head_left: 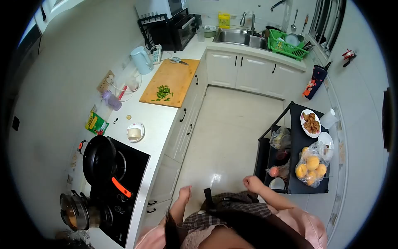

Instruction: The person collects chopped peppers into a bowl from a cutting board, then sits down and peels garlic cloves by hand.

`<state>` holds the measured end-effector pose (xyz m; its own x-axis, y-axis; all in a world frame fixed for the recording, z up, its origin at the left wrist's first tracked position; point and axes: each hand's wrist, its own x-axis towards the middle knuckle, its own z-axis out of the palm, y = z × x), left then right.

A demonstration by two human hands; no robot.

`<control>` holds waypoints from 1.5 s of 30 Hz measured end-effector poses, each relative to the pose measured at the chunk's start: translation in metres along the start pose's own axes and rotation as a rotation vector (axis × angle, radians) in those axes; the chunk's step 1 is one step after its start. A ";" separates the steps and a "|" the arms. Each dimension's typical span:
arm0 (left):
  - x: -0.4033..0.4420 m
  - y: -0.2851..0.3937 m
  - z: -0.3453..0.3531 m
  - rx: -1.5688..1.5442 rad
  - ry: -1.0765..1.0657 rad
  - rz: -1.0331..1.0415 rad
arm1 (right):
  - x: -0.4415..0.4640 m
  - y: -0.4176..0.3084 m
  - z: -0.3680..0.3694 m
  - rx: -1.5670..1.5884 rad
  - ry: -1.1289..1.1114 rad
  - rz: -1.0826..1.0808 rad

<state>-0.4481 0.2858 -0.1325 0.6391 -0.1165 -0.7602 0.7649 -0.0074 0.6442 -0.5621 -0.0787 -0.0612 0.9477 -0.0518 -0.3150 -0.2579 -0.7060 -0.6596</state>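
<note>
My left hand (pixel 185 194) hangs at the lower middle, beside the cabinet fronts, its fingers curled in with nothing seen in them. To the right, my right hand (pixel 252 183) is also curled closed and looks empty, a little left of the black shelf cart (pixel 295 143). Neither hand touches anything. Left of my left hand, a black frying pan (pixel 98 159) with an orange handle rests on the black stove (pixel 139 159). Chopped green pieces (pixel 164 92) lie on the wooden cutting board (pixel 177 79), with scissors (pixel 178 61) at its far end.
On the counter stand a small bowl on a saucer (pixel 134 133), a blue kettle (pixel 141 60) and a purple bottle (pixel 112 100). A glass-lidded pot (pixel 75 211) is at lower left. The cart holds a plate of brown food (pixel 311 123) and bagged yellow fruit (pixel 311 166). Behind are a sink (pixel 234 36) and green rack (pixel 288 49).
</note>
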 end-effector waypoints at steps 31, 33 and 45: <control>0.264 0.433 0.337 0.072 -0.138 0.109 | 0.411 0.100 -0.309 0.108 0.209 0.004; 0.301 0.472 0.362 0.011 -0.171 0.167 | 0.434 0.108 -0.327 0.089 0.218 0.047; 0.416 0.694 0.457 0.063 -0.196 0.299 | 0.603 0.120 -0.404 0.123 0.217 0.192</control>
<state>0.3115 -0.2216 0.0364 0.8012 -0.3114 -0.5110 0.5363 -0.0052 0.8440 0.0547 -0.4804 -0.0548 0.8942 -0.3347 -0.2973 -0.4440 -0.5783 -0.6844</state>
